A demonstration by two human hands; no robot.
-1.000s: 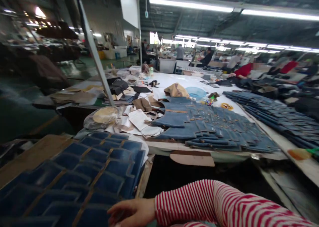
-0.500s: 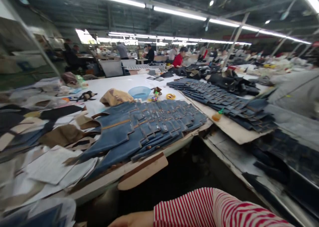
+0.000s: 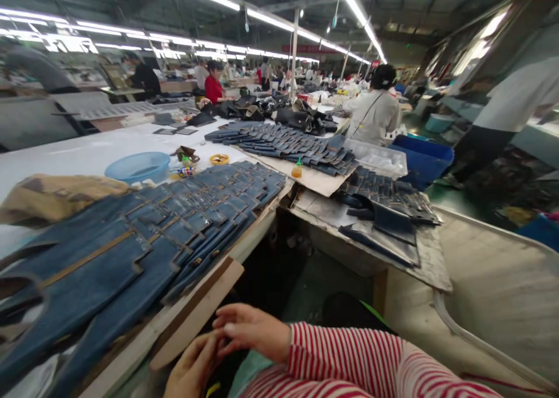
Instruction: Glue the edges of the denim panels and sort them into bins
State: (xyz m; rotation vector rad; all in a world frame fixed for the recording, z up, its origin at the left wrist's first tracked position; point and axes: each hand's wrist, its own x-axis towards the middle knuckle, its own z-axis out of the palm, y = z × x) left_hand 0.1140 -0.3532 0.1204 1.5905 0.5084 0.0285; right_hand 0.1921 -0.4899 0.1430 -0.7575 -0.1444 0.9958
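At the bottom of the head view, my left hand [image 3: 194,364] and my right hand [image 3: 255,331] meet in front of my body. The fingertips of both touch or overlap, and whatever may be between them is too small to make out. My right hand's fingers are bent loosely over those of my left. A tan board [image 3: 198,313] with a rounded end juts from the table edge beside my hands. Overlapping blue denim pieces [image 3: 174,217] lie in rows on the table behind them.
Another denim row [image 3: 283,144] lies farther back, near a small glue bottle [image 3: 297,169]. A blue basin [image 3: 137,166] and brown cloth [image 3: 56,197] stand at left. Dark denim pieces [image 3: 393,217] rest on the right-hand table. Several people work beyond, one in grey [image 3: 378,112].
The view has swung to the right. Both hands now show together at the bottom; before, only part of one hand and its striped sleeve showed.
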